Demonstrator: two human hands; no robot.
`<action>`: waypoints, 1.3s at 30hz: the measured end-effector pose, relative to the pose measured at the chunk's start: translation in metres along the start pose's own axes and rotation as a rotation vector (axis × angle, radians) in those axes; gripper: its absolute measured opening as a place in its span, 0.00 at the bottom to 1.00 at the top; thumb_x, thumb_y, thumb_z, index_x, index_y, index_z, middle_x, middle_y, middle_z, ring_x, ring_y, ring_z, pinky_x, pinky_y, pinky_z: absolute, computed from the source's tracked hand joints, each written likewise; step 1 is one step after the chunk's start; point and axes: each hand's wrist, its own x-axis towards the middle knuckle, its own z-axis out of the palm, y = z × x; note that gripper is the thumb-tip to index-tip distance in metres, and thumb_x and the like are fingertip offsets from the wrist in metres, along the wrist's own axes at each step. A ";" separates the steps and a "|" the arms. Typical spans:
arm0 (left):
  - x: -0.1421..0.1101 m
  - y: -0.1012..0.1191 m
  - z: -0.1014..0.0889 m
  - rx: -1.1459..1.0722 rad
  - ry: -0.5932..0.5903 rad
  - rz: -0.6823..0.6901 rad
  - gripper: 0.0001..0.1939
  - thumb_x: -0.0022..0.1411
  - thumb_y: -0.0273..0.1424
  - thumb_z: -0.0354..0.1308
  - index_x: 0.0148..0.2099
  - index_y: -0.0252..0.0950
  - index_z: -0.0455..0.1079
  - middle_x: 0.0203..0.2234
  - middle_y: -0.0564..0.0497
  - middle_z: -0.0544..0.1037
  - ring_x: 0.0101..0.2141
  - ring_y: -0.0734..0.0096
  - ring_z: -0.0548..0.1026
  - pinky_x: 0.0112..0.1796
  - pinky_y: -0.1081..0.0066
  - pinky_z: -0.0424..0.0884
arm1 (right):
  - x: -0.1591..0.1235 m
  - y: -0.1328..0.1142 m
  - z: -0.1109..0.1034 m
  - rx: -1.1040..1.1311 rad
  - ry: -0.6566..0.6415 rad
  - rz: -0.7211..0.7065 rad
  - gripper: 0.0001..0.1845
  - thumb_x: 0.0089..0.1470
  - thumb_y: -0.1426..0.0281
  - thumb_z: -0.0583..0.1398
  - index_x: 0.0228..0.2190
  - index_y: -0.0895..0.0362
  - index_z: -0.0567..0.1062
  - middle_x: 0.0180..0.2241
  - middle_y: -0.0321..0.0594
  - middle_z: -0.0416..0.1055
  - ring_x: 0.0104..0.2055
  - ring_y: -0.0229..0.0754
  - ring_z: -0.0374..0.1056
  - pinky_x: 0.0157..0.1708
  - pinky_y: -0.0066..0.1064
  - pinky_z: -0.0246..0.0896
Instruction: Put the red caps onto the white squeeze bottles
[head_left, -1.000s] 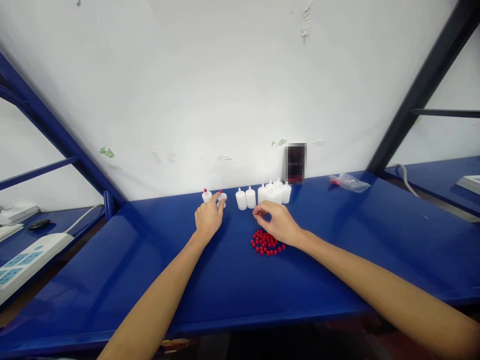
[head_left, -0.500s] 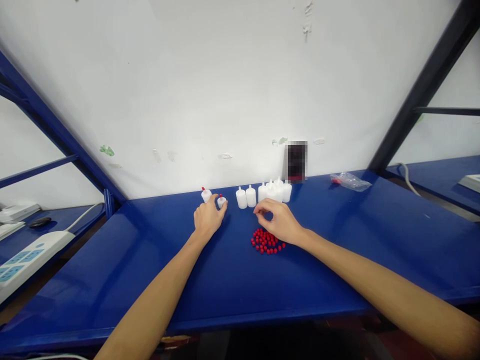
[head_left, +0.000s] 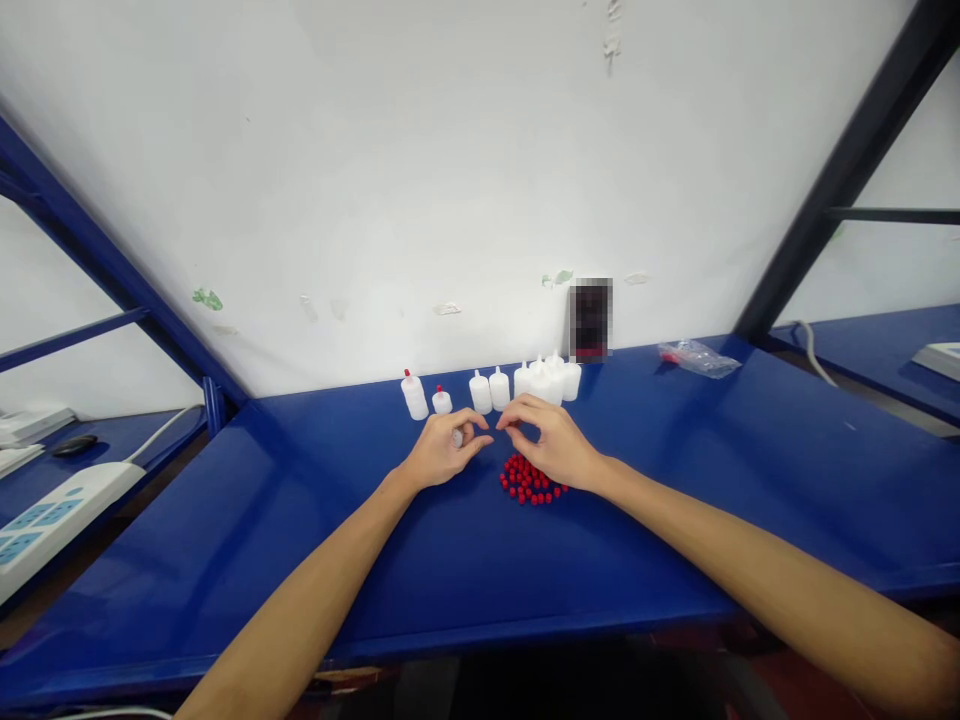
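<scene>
My left hand [head_left: 450, 447] is just in front of a white bottle with a red tip [head_left: 442, 402], its thumb and index finger curved and apart. A whitish patch shows inside its curled fingers; whether that is held or lies behind, I cannot tell. Close by on the right, my right hand [head_left: 551, 437] makes a pinch over the far side of a loose spread of small red caps [head_left: 529, 484]. What its fingertips hold is too small to make out. Another red-tipped white bottle [head_left: 415, 397] stands at the left. Several white bottles without red tips [head_left: 480, 392] stand behind my hands.
A clear plastic bag [head_left: 701, 360] with something red lies at the back right of the blue table [head_left: 420, 590]. A dark pixelated object [head_left: 591, 320] leans on the wall. At the left are a white power strip [head_left: 52, 525] and blue frame posts.
My left hand has moved away from the red-tipped bottle, rightward and slightly nearer, towards my right hand. My right hand keeps its pinch and has shifted slightly left.
</scene>
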 end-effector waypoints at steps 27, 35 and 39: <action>-0.010 0.002 0.003 0.176 0.002 0.071 0.20 0.72 0.39 0.37 0.36 0.36 0.66 0.24 0.52 0.71 0.26 0.71 0.69 0.31 0.70 0.61 | -0.003 -0.003 0.005 0.056 0.011 0.024 0.12 0.55 0.77 0.58 0.42 0.56 0.74 0.35 0.39 0.75 0.34 0.39 0.73 0.38 0.34 0.71; -0.006 0.017 0.011 -0.096 -0.011 0.111 0.23 0.71 0.39 0.32 0.31 0.35 0.61 0.20 0.54 0.66 0.21 0.74 0.64 0.29 0.71 0.59 | -0.004 -0.013 0.010 0.160 0.016 0.002 0.13 0.56 0.77 0.58 0.43 0.55 0.74 0.37 0.40 0.76 0.38 0.39 0.73 0.42 0.35 0.72; -0.005 0.026 0.011 -0.076 -0.035 0.050 0.18 0.71 0.38 0.38 0.37 0.35 0.64 0.22 0.54 0.68 0.24 0.74 0.65 0.29 0.72 0.59 | -0.003 -0.015 0.010 0.177 -0.002 0.003 0.13 0.54 0.77 0.59 0.42 0.55 0.75 0.36 0.39 0.76 0.37 0.39 0.73 0.41 0.34 0.72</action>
